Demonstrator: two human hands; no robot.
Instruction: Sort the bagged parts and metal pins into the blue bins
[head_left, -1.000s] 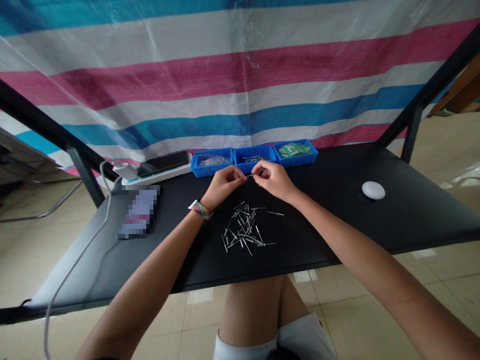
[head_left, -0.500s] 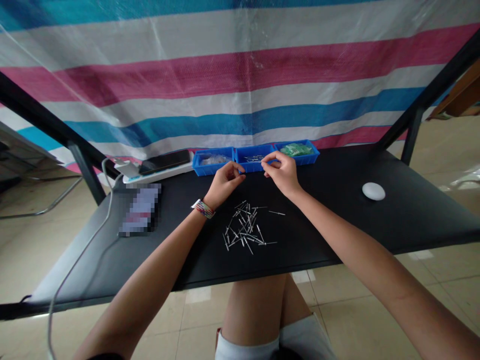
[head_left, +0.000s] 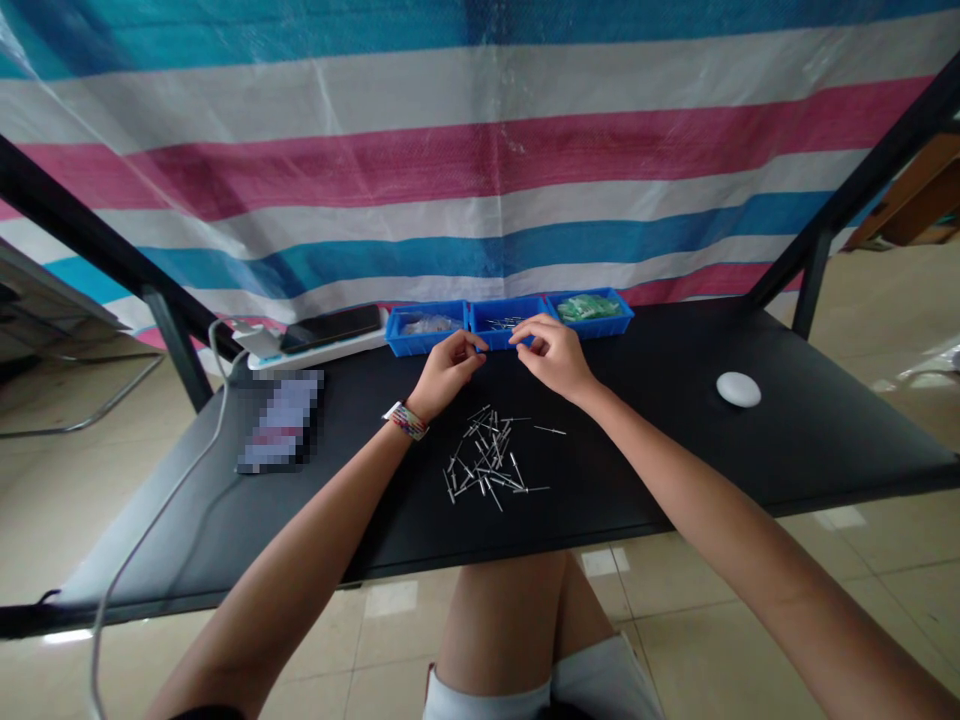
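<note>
Both of my hands hover over the back of the black table [head_left: 675, 450], just in front of three blue bins. My left hand [head_left: 448, 370] has its fingers curled and pinched together near the seam between the left bin [head_left: 426, 331] and the middle bin [head_left: 508, 321]; what it grips is too small to name. My right hand [head_left: 551, 352] is pinched too, its fingertips at the front wall of the middle bin, which holds thin metal pins. A loose pile of small metal pins [head_left: 491, 457] lies on the table nearer to me, below both hands.
The right bin [head_left: 592, 309] holds green parts. A white round object [head_left: 738, 389] sits at the right. A phone [head_left: 331, 327] on a white power strip, a blurred-out card [head_left: 278, 422] and a white cable [head_left: 150, 540] are at the left. A striped tarp hangs behind.
My right hand reached up to the middle bin half a second ago and has now come back down a little towards my left hand. The left hand has barely moved.
</note>
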